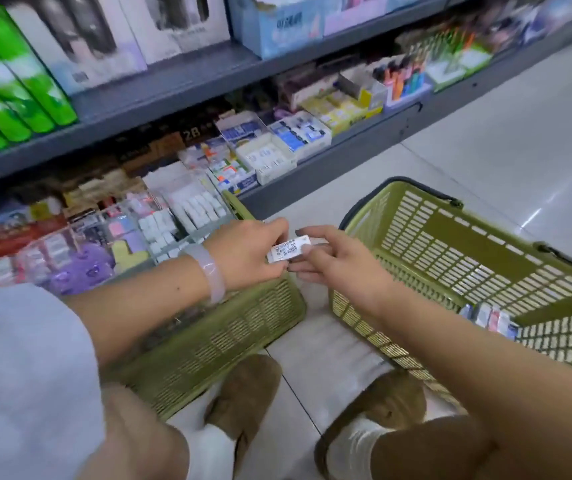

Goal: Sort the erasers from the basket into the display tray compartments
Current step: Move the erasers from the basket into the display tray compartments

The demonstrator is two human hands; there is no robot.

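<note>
Head view, crouched person at a low shop shelf (180, 84). Two green baskets on the floor: the left basket (229, 327) carries a clear display tray (128, 216) with compartments already holding white and coloured blocks; the right basket (468, 258) is mostly bare, with a few packaged erasers (489, 318) left at its near end.

One eraser (286, 249), a small white block with a printed barcode label, sits between the two hands, above the gap between the baskets. Left hand (250, 249) pinches its left end, fingers curled round it; a pale bracelet (208, 271) on that wrist. Right hand (333, 258) holds the right end, thumb on top, fingers curled below. Both grips are closed on the same piece.

Handling, as a judgement: light, small, firm with slight give, not fragile; the wrapper may be slick. Best taken by the long sides or ends with fingertip pinch, one hand enough.

Both forearms reach forward, wrists low, hands meeting at centre. Which compartment it belongs in cannot be told.
</note>
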